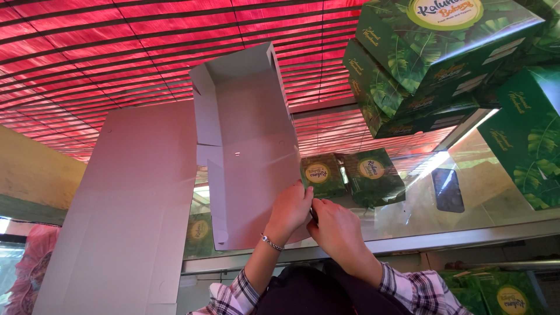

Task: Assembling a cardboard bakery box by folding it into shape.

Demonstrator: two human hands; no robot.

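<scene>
- A flat white cardboard sheet (125, 204) lay at 9 o'clock of the hands.
- The partly folded white box blank (248, 146) stood at 12 o'clock of the hands.
- The left hand (290, 210) pinched its lower edge, fingers pressed together.
- The right hand (337, 228) touched the left; whether its curled fingers gripped the blank could not be told.
- Stacked green boxes (431, 64) sat at 2 o'clock.

folded boxes (431, 64) right of unfolded carton (251, 146)
</scene>
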